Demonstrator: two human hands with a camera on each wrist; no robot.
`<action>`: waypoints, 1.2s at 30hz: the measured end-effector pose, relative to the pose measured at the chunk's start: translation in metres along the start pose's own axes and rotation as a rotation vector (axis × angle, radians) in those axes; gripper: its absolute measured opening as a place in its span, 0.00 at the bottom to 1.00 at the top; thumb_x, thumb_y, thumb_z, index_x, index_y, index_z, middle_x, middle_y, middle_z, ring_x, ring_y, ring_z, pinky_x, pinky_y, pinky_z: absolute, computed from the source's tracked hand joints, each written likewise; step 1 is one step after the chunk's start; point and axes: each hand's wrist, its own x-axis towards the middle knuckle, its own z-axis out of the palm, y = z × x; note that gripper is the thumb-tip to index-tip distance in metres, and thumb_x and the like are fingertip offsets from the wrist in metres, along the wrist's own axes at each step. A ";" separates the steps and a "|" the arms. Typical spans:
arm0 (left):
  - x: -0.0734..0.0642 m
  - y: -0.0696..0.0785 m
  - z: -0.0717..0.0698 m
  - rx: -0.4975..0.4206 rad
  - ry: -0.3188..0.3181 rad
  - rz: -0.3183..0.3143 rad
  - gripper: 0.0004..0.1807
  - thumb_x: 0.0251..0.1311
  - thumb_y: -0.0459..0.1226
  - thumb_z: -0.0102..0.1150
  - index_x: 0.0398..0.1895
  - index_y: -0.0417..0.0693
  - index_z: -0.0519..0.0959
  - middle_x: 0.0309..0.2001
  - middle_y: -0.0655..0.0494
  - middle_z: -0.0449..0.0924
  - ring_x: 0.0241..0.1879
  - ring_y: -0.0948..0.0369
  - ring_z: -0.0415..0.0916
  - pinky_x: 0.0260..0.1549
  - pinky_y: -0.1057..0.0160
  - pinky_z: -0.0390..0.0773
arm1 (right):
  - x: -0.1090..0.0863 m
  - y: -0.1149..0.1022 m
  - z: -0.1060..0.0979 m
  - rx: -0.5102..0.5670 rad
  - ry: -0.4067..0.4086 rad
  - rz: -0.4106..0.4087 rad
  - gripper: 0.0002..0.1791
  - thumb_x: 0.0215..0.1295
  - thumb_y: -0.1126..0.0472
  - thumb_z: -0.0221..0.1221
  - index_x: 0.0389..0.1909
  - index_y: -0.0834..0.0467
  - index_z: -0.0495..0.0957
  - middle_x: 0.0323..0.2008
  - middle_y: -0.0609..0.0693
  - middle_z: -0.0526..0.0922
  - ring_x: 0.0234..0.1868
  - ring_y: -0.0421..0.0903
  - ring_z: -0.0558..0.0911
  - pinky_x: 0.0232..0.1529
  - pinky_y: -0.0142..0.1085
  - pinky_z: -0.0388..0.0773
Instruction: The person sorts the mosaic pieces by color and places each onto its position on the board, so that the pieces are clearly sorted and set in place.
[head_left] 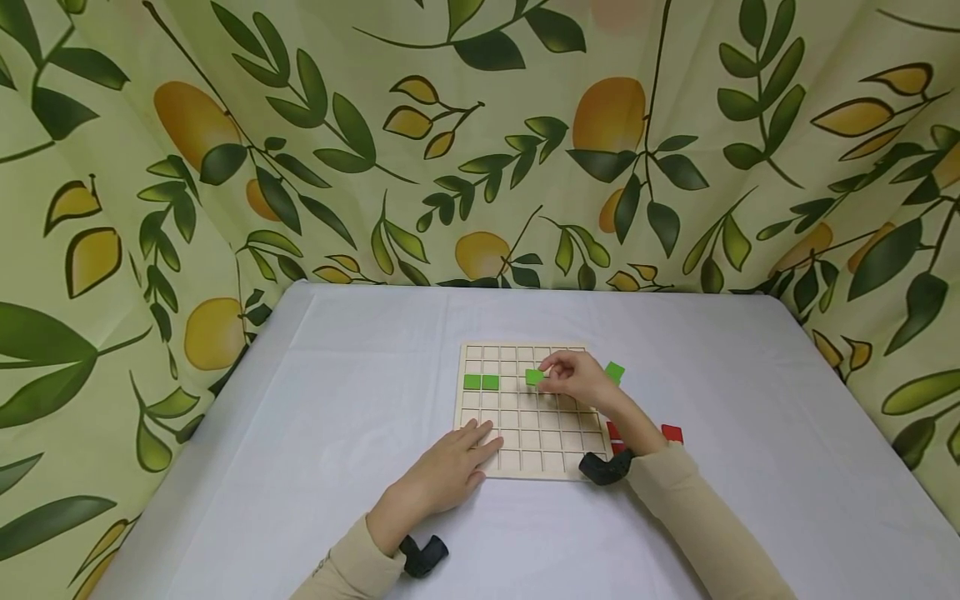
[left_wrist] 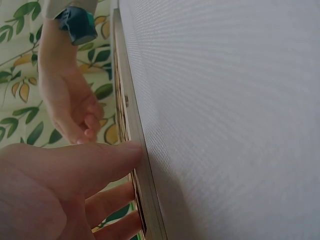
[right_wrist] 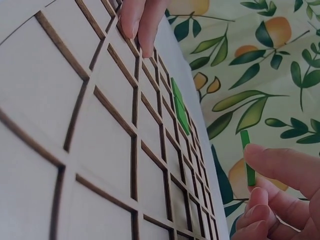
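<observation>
Head: from above, set back, facing forward and down on flat pale-wood gridded board (head_left: pixel 551 439). Left wrist: close, low along board edge. Right wrist: close, slantwise across grid. Shared by both wrists: board, leaf-and-fruit-printed fabric backdrop (right_wrist: pixel 260 55).

You have room over the desk (head_left: pixel 352 375) left of the grid board (head_left: pixel 551 441), but your left hand (head_left: pixel 447 468) blocks its near-left corner, your right hand (head_left: pixel 579 377) and forearm (head_left: pixel 633 422) bar its right edge beside the red tiles (head_left: pixel 671 433), and the curtain (head_left: pixel 420 196) closes the far side

Grid board (head_left: pixel 551 440) – smooth matt wood; green tiles (head_left: pixel 491 382) – smooth, matt; tablecloth (head_left: pixel 360 375) finely woven cloth
</observation>
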 end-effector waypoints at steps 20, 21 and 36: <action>0.000 -0.002 0.002 0.006 0.004 0.006 0.26 0.68 0.37 0.51 0.70 0.48 0.66 0.73 0.45 0.61 0.73 0.47 0.59 0.71 0.48 0.65 | 0.011 0.001 0.015 0.010 0.018 0.017 0.16 0.53 0.67 0.68 0.41 0.69 0.78 0.21 0.43 0.73 0.22 0.37 0.69 0.21 0.24 0.66; 0.000 -0.002 0.002 0.009 0.004 0.006 0.26 0.68 0.38 0.51 0.70 0.49 0.66 0.73 0.45 0.61 0.73 0.47 0.59 0.71 0.48 0.65 | 0.011 0.000 0.016 0.009 0.017 0.014 0.16 0.53 0.67 0.68 0.41 0.69 0.78 0.21 0.43 0.73 0.22 0.37 0.69 0.21 0.24 0.66; 0.002 -0.002 0.002 0.025 0.004 0.011 0.26 0.68 0.38 0.51 0.70 0.49 0.66 0.73 0.46 0.62 0.73 0.47 0.59 0.71 0.49 0.65 | 0.018 0.000 0.026 -0.046 0.039 -0.001 0.15 0.52 0.65 0.69 0.39 0.67 0.79 0.20 0.44 0.72 0.21 0.39 0.67 0.20 0.25 0.63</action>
